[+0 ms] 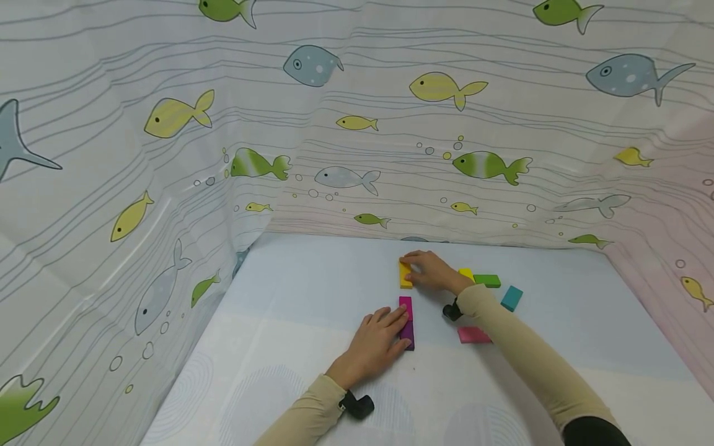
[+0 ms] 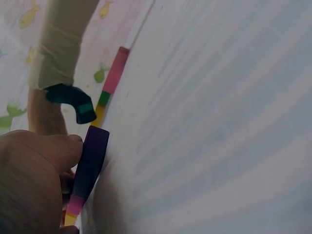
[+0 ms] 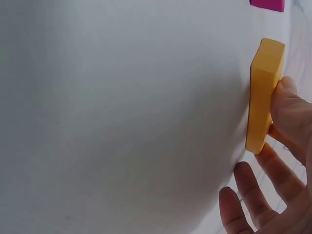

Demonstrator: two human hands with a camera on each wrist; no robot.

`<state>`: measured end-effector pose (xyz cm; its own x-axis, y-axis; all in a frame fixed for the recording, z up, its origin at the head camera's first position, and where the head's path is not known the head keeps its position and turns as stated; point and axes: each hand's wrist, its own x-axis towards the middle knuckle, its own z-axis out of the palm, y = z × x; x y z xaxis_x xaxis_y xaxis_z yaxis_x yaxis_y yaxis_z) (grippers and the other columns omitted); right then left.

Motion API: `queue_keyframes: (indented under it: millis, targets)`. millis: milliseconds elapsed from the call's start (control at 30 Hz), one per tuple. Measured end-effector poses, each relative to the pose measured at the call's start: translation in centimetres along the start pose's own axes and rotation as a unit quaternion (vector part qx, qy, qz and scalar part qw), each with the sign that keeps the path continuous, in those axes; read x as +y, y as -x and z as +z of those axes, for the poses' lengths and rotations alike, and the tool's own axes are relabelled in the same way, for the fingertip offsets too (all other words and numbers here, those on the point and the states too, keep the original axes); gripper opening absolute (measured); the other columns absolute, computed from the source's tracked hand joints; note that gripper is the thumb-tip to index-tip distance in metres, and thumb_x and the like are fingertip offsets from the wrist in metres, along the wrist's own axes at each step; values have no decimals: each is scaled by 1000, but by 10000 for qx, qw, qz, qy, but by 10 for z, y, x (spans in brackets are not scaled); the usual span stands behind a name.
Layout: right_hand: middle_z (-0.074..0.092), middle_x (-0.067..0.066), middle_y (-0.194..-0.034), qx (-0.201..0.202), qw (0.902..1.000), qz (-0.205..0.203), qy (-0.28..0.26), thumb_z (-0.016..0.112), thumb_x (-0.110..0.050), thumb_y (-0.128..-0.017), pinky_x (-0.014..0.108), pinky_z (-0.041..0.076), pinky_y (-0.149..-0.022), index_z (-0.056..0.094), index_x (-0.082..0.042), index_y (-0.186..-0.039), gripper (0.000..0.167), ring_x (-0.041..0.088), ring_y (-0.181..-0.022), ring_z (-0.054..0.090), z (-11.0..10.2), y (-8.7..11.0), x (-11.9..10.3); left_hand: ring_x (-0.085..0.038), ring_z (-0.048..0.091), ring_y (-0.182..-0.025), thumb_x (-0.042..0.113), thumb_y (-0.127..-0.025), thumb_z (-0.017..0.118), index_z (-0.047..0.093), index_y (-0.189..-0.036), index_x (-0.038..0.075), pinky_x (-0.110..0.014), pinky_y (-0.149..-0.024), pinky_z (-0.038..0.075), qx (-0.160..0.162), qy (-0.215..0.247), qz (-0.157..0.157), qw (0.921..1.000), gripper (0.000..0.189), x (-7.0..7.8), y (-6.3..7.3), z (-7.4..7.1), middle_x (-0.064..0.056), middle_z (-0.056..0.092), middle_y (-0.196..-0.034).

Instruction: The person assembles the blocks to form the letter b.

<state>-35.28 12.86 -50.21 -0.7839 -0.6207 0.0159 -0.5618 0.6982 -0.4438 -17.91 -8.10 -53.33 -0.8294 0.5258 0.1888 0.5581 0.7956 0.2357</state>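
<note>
Head view: illumination is moderate and diffuse. The tabletop [image 1: 312,272] shows a bluish, shaded far zone and a paler near zone. A soft shadow lies below the right sleeve [image 1: 524,347]. Outlines on the printed sheet [image 1: 390,142] are legible. Left wrist view: dim; the purple block [image 2: 96,144] renders nearly black, with background prints softened. Right wrist view: dim, grey; a diffuse shadow adjoins the yellow block [image 3: 263,92]; the tabletop boundary appears bowed.

No text, label, brand, number or sign can be read in any view.
</note>
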Motion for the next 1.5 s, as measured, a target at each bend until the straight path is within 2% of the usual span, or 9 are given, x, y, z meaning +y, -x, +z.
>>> queue_keyframes:
  millis: [233,500,767,1033,1500]
  targets:
    - [56,23,-154,-31,10000,-61,-37,72,-23,-102,63,36,-122,58,-3,-151,55,45,-145,50,1,4,-3,-32,52,-145,43,-108,58,59,-153,13,-52,-111,47,45,-88,43,9999,54,0,0,1,-3,54,-162]
    - [57,20,-155,-28,10000,14,-47,73,-26,-102,64,37,-121,59,-6,-151,55,44,-145,50,7,8,-3,-31,51,-146,43,-109,57,58,-154,15,-51,-112,46,-52,-151,-20,9999,54,1,-2,0,-1,52,-163]
    - [57,18,-155,-5,9999,47,-91,75,-27,-100,63,37,-121,60,-9,-151,56,43,-145,50,8,10,-4,-32,52,-145,44,-109,57,58,-154,14,-51,-111,47,39,-292,61,9995,54,0,-2,-3,-1,52,-163]
    - [58,18,-154,-28,9997,41,-220,75,-29,-99,64,37,-121,60,-10,-151,58,42,-146,50,11,15,-4,-31,51,-146,46,-109,56,57,-155,15,-50,-112,47,-15,-270,26,9996,55,0,0,2,0,51,-163]
    - [59,20,-153,167,9994,-241,-175,74,-30,-100,65,38,-119,60,-6,-150,57,44,-143,51,16,18,-2,-31,52,-145,44,-108,58,58,-154,15,-50,-112,47,-14,-256,-28,9997,54,2,-1,-1,-1,52,-163]
